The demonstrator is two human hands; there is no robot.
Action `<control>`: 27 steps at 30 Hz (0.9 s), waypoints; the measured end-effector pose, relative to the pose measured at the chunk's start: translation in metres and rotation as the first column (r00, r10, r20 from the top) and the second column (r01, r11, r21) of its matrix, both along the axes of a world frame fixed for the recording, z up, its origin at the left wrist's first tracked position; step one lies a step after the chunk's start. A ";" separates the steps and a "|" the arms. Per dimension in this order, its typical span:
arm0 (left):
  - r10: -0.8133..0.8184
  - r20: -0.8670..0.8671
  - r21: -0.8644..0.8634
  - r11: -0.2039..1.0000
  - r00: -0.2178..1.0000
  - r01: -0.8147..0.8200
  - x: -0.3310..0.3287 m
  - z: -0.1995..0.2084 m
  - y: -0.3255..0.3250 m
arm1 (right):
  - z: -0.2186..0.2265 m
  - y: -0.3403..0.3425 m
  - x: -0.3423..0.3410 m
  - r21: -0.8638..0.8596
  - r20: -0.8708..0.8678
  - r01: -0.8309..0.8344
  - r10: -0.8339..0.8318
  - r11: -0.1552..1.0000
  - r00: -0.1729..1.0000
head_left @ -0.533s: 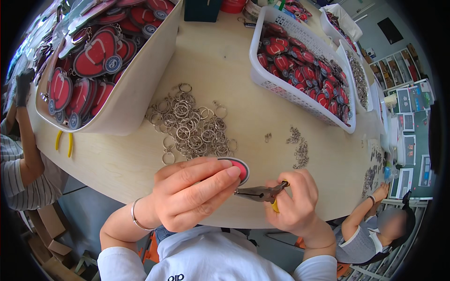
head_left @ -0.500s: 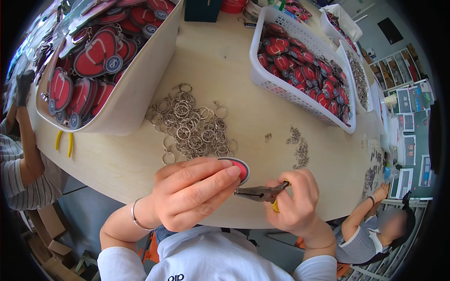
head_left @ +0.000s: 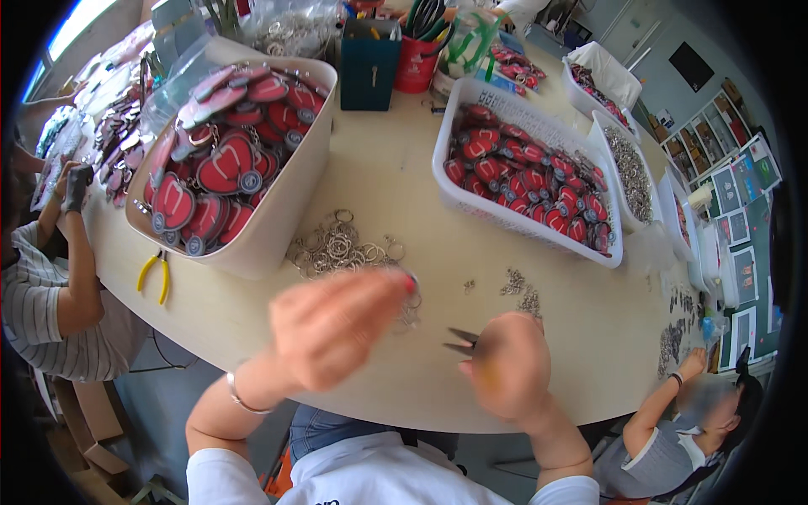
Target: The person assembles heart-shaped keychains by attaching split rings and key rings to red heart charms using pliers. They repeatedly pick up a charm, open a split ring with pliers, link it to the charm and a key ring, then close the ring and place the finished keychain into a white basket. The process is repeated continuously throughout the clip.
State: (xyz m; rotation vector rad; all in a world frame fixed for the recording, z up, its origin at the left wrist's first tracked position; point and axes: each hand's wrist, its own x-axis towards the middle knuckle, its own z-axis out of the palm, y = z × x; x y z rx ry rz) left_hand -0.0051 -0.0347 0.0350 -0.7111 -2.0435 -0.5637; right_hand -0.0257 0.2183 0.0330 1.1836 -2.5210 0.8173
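My left hand [head_left: 332, 328], blurred by motion, pinches a red key-chain tag [head_left: 410, 284]; only a bit of its red edge shows past the fingertips. Metal rings [head_left: 408, 313] show just below the tag, and I cannot tell whether they hang from it or lie on the table. My right hand [head_left: 509, 370] is wrapped round a pair of pliers [head_left: 463, 340], whose dark jaws stand apart and point left with nothing between them. A heap of silver split rings [head_left: 337, 248] lies beyond my left hand. Small metal connectors [head_left: 522, 293] lie beyond the right one.
A deep white bin [head_left: 282, 215] of red tags stands at left, a white perforated basket [head_left: 513, 220] of similar ones at right. Yellow-handled pliers [head_left: 156, 273] lie near the left edge. A dark green box [head_left: 369, 71] and a red cup [head_left: 415, 66] stand behind. Co-workers sit on both sides.
The pliers have come away from the tag, and their jaws have opened. My left hand has turned, hiding most of the tag. The view has tilted up, showing more of the table's far side.
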 end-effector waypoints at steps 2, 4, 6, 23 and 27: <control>0.183 -0.034 -0.060 0.981 0.983 -0.185 -0.014 0.037 -0.021 | -0.007 0.011 -0.001 -0.060 -0.002 0.089 -0.089 0.994 0.996; 0.379 -0.121 -0.093 0.916 0.917 -0.391 -0.035 0.074 -0.047 | -0.021 0.022 -0.003 -0.135 0.007 0.135 -0.136 0.982 0.991; 0.531 -0.109 -0.090 0.837 0.840 -0.540 -0.060 0.095 -0.069 | -0.036 0.031 -0.005 -0.189 0.017 0.176 -0.176 0.966 0.984; 0.294 0.459 -0.582 0.812 0.838 0.034 -0.190 0.050 0.078 | -0.049 0.051 -0.011 -0.395 0.122 0.285 -0.258 0.873 0.959; 0.333 0.499 -0.675 0.728 0.800 0.119 -0.235 -0.014 0.101 | -0.051 0.051 -0.018 -0.435 0.175 0.370 -0.326 0.821 0.929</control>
